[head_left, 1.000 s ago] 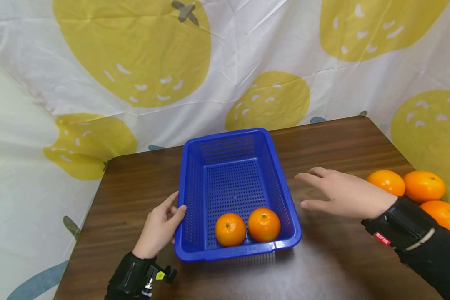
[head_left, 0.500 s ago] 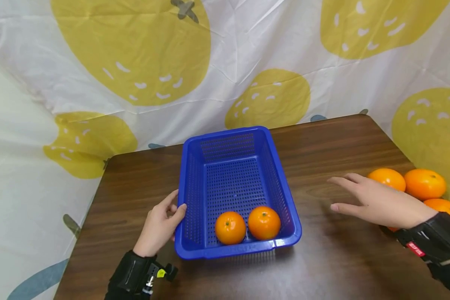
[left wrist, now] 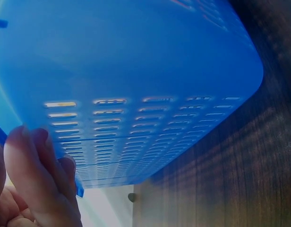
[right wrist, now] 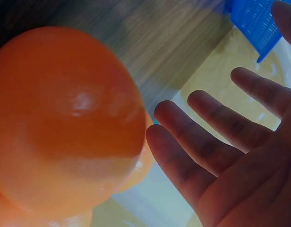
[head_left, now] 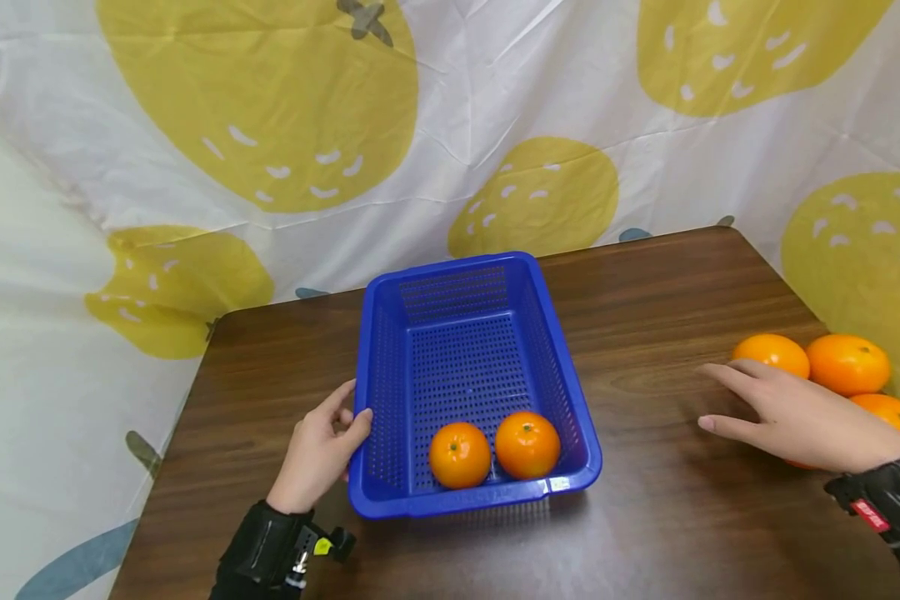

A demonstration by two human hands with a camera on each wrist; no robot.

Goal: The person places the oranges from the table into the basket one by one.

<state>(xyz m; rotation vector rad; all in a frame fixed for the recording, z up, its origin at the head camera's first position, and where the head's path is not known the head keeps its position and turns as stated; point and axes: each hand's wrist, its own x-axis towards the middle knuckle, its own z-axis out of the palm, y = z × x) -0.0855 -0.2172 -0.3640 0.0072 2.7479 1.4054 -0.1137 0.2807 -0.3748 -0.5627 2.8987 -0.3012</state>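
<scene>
My left hand grips the left rim of a blue perforated plastic basket, thumb over the edge and fingers against the outer wall. Two oranges sit side by side in the near end of the basket. To the right, my right hand hovers with fingers spread and holds nothing. It overlaps a cluster of several oranges at the table's right side, partly hiding some of them. In the right wrist view a big orange lies just off the fingertips, with others behind it.
The brown wooden table carries the basket near its middle. Behind and beside the table hangs a white cloth printed with yellow fruit. The loose oranges lie close to the right edge.
My right hand has moved right, away from the basket to the loose oranges, with its fingers still extended. My left hand, the basket and its two oranges stay in place.
</scene>
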